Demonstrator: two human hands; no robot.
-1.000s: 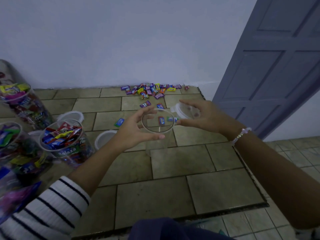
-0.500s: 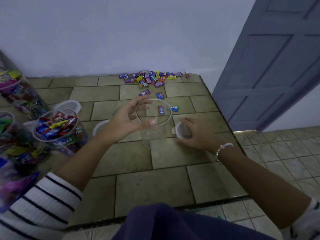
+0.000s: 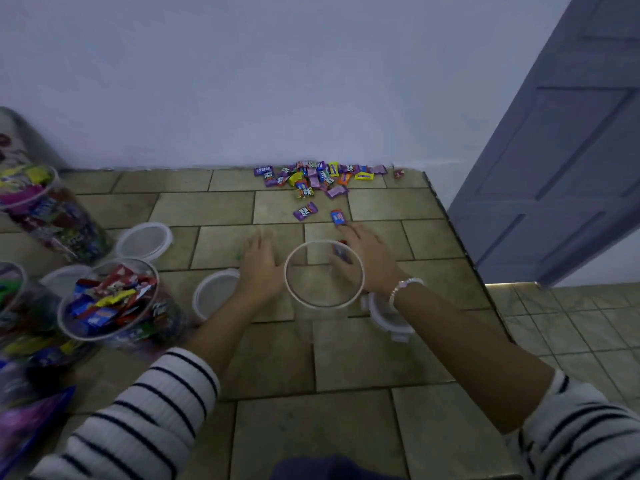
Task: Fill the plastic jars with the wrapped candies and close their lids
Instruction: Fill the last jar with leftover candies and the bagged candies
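Clear round plastic jar (image 3: 323, 275) upright, empty. Left grip (image 3: 259, 263) flat, fingers straight, beside jar. Right grip (image 3: 363, 258) behind jar, near colourful wrapped candies (image 3: 320, 178); blurred, can't tell if pinching. I'd steady jar, scoop handfuls.

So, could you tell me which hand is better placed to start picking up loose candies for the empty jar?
Probably right. The right hand reaches past the empty jar, fingertips close to a loose candy, with the candy pile just beyond. The left hand lies flat beside it.

One purple candy wrapper (image 3: 263, 171) reads roughly "Relax"; other print is blurred.
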